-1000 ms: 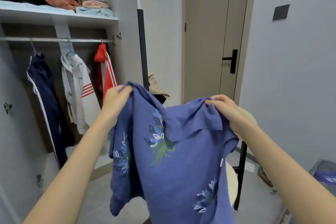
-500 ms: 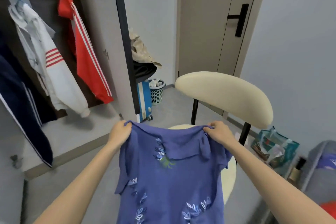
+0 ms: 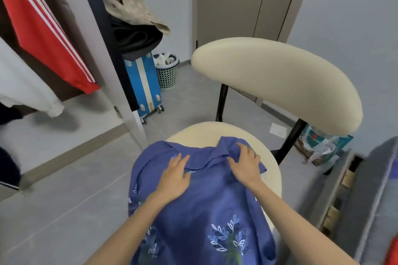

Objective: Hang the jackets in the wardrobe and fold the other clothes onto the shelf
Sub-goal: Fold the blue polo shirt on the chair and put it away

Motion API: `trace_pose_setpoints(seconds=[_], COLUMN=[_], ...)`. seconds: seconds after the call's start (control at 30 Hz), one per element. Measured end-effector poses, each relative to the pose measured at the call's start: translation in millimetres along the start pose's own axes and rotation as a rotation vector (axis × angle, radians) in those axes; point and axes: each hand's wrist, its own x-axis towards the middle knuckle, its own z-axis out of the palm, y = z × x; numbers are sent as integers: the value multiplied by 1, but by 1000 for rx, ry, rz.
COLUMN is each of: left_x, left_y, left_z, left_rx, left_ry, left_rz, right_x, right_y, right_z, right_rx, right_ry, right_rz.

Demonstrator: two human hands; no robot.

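A soft blue shirt point(image 3: 200, 211) with leaf embroidery lies draped over the round cream chair seat point(image 3: 273, 170), its hem cut off below. The left hand point(image 3: 174, 176) presses flat, fingers straight and together; the right hand point(image 3: 245, 164) rests near the collar, fingers spread, perhaps slightly bent.

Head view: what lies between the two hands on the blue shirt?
Only cloth of the blue shirt: its collar runs across the gap between left hand and right hand, both flat on it. The head view shows nothing else there.

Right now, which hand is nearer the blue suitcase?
Left. The left hand presses the shirt on the side toward the blue suitcase; the right hand presses it farther away.
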Motion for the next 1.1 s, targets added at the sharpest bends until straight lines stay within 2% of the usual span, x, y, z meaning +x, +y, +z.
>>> trace_pose_setpoints(seconds=[0.1, 0.17, 0.3, 0.4, 0.47, 0.53, 0.63, 0.7, 0.73, 0.83, 0.93, 1.0, 1.1], left_x=[-7, -13, -22, -21, -20, -23, -23, -15, -8, 13, 26, 32, 35], left_y=[10, 15, 14, 8, 3, 0, 1, 6, 7, 6, 3, -2, -10], left_z=[41, 58, 79, 80, 78, 74, 69, 61, 57, 45, 38, 35, 32], left_rx=[169, 225, 291, 335, 350, 277, 69, -185, -307, -380, -458, -499, -688], left_ry=[-165, -118, 52, 16, 1, 43, 291, 392, 389, 392, 366, 361, 395], left_rz=[-62, -92, -14, -4, 25, 74, 77, -87, -193, -437, -585, -608, -517], right_x=[-20, -32, -40, -33, -26, -23, -18, -10, -4, 13, 28, 36, 38], right_y=[29, 47, 72, 77, 77, 78, 76, 66, 59, 29, 8, 5, 5], right_z=[14, 17, 19, 14, 9, 4, -1, 1, 3, 11, 17, 22, 29], right_rx=[-69, -126, -142, -221, -169, -103, -137, -29, 63, 330, 601, 616, 556], right_ry=[48, 120, 168, 101, 76, 100, 223, 194, 136, -86, -281, -306, -166], right_rz=[190, 265, 210, 146, 168, 207, 91, -50, -76, 57, 236, 270, 252])
